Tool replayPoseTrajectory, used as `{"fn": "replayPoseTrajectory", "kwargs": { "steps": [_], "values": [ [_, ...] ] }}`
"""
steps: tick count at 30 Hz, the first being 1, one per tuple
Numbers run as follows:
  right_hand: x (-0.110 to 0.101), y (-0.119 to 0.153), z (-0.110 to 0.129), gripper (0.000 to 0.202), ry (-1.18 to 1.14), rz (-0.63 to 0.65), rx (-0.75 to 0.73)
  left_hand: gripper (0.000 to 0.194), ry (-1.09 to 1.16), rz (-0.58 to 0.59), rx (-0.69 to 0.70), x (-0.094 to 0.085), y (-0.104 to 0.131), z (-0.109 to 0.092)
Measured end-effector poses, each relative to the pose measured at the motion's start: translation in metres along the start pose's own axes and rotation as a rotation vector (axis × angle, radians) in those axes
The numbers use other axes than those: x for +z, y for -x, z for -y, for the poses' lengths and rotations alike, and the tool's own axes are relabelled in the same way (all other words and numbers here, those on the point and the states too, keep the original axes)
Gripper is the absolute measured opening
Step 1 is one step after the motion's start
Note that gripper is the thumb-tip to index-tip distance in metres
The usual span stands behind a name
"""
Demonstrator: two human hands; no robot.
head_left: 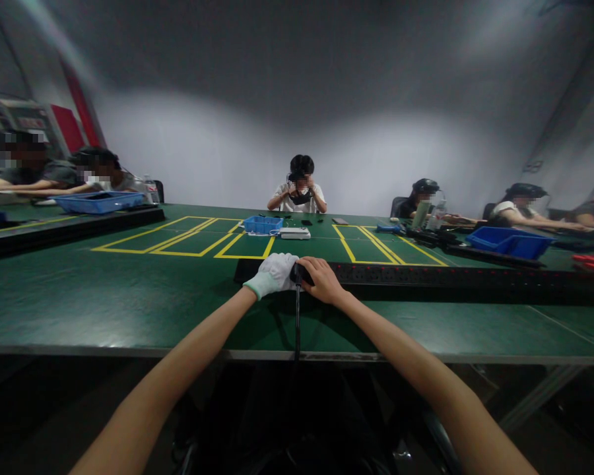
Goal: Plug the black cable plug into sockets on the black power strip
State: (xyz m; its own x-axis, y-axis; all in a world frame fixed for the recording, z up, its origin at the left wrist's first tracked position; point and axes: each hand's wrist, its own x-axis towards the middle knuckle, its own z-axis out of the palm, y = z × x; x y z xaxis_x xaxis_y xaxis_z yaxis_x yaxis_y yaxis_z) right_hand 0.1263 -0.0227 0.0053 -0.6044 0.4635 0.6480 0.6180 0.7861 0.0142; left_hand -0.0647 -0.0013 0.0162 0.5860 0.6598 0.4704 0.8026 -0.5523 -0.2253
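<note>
My left hand (pixel 276 272), in a white glove with a mint cuff, is closed over the left end of a long black power strip (pixel 400 280) on the green table. Beside it is my bare right hand (pixel 321 280), with its fingers curled over the strip against a black plug (pixel 297 272). From this plug a black cable (pixel 297 323) runs straight down over the table's near edge. The plug sits between both hands, and the fingers partly hide it. Whether it is fully seated in a socket I cannot tell.
Yellow tape outlines mark the green table (pixel 103 297). Beyond my hands are a blue basket (pixel 263 225) and a white power strip (pixel 295 233). A blue bin (pixel 509 243) stands right, a blue tray (pixel 99 202) left. A person (pixel 299 188) sits opposite, with others along both sides.
</note>
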Motion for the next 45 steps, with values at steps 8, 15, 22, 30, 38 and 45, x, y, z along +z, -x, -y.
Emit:
{"fn": "replayPoseTrajectory", "kwargs": {
  "steps": [8,15,22,30,38,45],
  "values": [
    [-0.0001,-0.0002,-0.0002,0.055,-0.004,0.003,0.002,0.071,-0.01,0.003,-0.002,0.0019,-0.0006,0.0013],
    [-0.0003,0.0002,0.0002,0.053,-0.011,-0.001,0.001,0.068,-0.011,0.003,0.0,0.001,0.0005,0.0007],
    [0.001,0.0004,-0.0004,0.053,-0.015,-0.006,0.002,0.068,-0.005,0.004,0.007,0.0059,-0.0014,0.0035],
    [-0.0001,0.0007,0.0004,0.053,-0.019,-0.012,-0.002,0.069,-0.012,-0.022,0.018,0.0061,-0.0002,0.0026],
    [0.0005,0.0011,-0.0003,0.053,-0.023,-0.017,-0.004,0.069,-0.016,-0.028,0.022,0.007,-0.0007,0.0031],
    [0.001,0.0008,-0.0009,0.054,-0.026,-0.017,-0.005,0.069,-0.015,-0.023,0.021,0.0052,-0.0008,0.0025]
  ]
}}
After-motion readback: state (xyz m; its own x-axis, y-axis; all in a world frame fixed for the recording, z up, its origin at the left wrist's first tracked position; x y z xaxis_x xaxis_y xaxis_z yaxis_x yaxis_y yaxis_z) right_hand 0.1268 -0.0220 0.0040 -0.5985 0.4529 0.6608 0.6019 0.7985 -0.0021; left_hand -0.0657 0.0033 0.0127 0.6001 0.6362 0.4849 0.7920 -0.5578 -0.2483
